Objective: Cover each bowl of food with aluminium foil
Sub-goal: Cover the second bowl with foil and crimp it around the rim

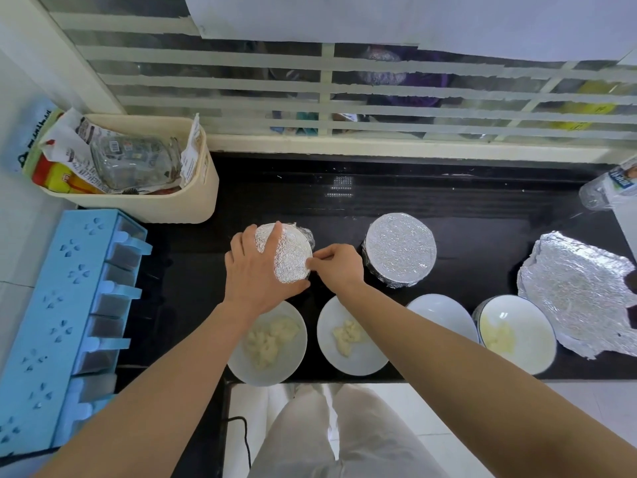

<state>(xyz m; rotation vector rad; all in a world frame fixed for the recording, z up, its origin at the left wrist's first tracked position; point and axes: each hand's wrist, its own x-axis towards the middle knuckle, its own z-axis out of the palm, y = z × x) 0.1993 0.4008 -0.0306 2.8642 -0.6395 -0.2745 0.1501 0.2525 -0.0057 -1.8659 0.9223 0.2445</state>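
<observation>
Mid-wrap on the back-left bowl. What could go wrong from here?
1. Right hand pinches the foil at its edge; a hard tug could tear it.
2. Left forearm hangs over the front-left open bowl at the counter edge; lowering it could touch the food or tip the bowl.

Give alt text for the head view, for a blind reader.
A person's left hand presses flat on a round foil-covered bowl while the right hand pinches its foil rim, on a black counter. A second foil-covered bowl, four uncovered white bowls and a crumpled foil sheet sit nearby.
</observation>
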